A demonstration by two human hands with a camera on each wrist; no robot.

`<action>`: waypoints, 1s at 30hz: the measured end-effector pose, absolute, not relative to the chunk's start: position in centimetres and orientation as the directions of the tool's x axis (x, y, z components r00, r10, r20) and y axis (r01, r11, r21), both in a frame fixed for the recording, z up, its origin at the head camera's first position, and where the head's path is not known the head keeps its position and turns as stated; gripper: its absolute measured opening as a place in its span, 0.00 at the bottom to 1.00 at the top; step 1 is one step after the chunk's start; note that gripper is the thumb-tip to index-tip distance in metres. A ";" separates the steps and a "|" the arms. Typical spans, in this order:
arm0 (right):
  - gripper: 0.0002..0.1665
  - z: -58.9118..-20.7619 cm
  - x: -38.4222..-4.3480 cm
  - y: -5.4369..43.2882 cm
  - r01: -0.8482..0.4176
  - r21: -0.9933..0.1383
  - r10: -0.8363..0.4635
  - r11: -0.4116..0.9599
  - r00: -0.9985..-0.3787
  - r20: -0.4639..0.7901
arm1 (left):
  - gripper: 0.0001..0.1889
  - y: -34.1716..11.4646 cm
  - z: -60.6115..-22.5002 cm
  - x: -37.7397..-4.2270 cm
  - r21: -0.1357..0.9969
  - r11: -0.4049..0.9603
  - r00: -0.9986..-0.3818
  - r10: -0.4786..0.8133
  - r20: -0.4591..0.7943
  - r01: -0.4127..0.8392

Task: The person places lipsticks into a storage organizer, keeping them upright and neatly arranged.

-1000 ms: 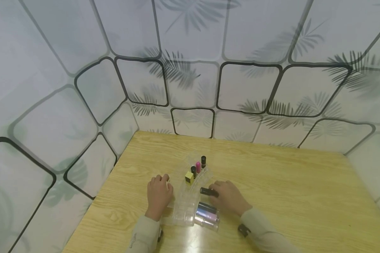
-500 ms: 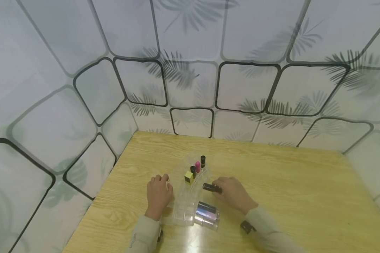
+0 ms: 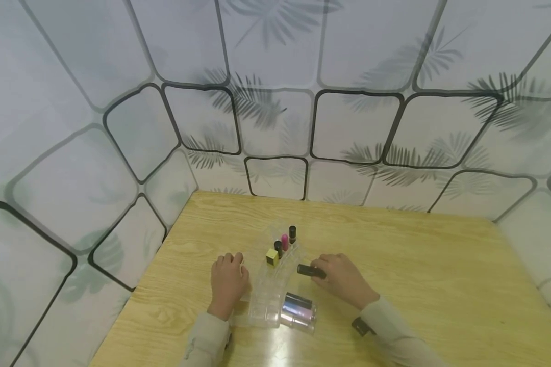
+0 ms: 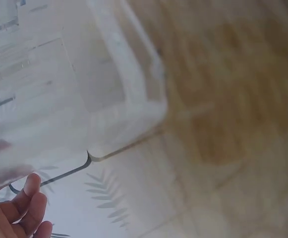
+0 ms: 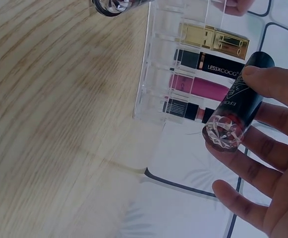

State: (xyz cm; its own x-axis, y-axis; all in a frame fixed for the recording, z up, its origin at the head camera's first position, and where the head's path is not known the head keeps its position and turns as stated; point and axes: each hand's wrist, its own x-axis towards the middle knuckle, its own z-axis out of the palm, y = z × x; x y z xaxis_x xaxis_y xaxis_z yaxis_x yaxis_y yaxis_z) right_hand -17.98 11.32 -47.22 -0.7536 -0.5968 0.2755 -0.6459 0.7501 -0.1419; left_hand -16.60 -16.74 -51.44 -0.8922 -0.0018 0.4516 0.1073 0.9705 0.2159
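Note:
A black lipstick [image 5: 238,101] with a faceted clear end is pinched between the thumb and fingers of my right hand [image 3: 345,280]. That hand hovers just right of a clear curved organizer [image 3: 265,300]. My left hand [image 3: 228,283] grips the organizer's left edge; the left wrist view shows its fingers [image 4: 32,210] curled beside the clear wall. Standing in the organizer are a gold-capped lipstick [image 3: 272,257], a black one [image 3: 278,248], a pink one [image 3: 285,242] and another black one [image 3: 293,234] at the far end.
More lipsticks [image 3: 298,307], dark and purple with clear ends, lie side by side against the organizer's near right side. Wood-grain table [image 3: 395,255] spreads to the right. A patterned wall covering [image 3: 275,122] rises behind and at the left.
My right hand has moved right and slightly away from me with the black lipstick, clear of the lying ones. My left hand stays at the organizer.

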 end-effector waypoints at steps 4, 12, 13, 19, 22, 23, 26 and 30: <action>0.17 -47.1 -18.0 11.4 -0.645 -0.121 -0.599 0.754 -0.752 0.275 | 0.10 -16.8 -51.2 -16.6 0.182 0.975 -0.891 0.030 0.454 0.125; 0.18 -46.8 -17.9 11.6 -0.650 -0.079 -0.611 0.755 -0.743 0.274 | 0.12 -17.1 -50.8 -16.6 0.117 0.985 -0.907 0.070 0.415 0.129; 0.17 -46.7 -17.9 11.6 -0.651 -0.076 -0.612 0.755 -0.741 0.275 | 0.12 -17.2 -50.7 -16.6 0.111 0.986 -0.914 0.073 0.400 0.128; 0.17 -46.3 -17.7 11.9 -0.661 -0.051 -0.622 0.749 -0.728 0.289 | 0.15 -17.5 -49.7 -16.2 0.112 0.987 -0.932 0.073 0.356 0.120; 0.17 -46.0 -17.7 12.0 -0.662 -0.039 -0.623 0.749 -0.722 0.300 | 0.15 -17.4 -48.8 -16.0 0.121 0.984 -0.920 0.076 0.385 0.132; 0.16 -45.9 -17.7 12.1 -0.663 -0.037 -0.623 0.748 -0.720 0.306 | 0.15 -17.2 -48.4 -15.9 0.120 0.983 -0.913 0.081 0.399 0.139; 0.17 -45.8 -17.7 12.2 -0.659 -0.043 -0.611 0.751 -0.719 0.331 | 0.15 -16.5 -47.2 -15.6 0.128 0.977 -0.893 0.096 0.440 0.168; 0.17 -45.5 -17.5 12.3 -0.655 -0.068 -0.590 0.753 -0.717 0.371 | 0.15 -14.9 -45.5 -14.8 0.136 0.966 -0.859 0.127 0.495 0.221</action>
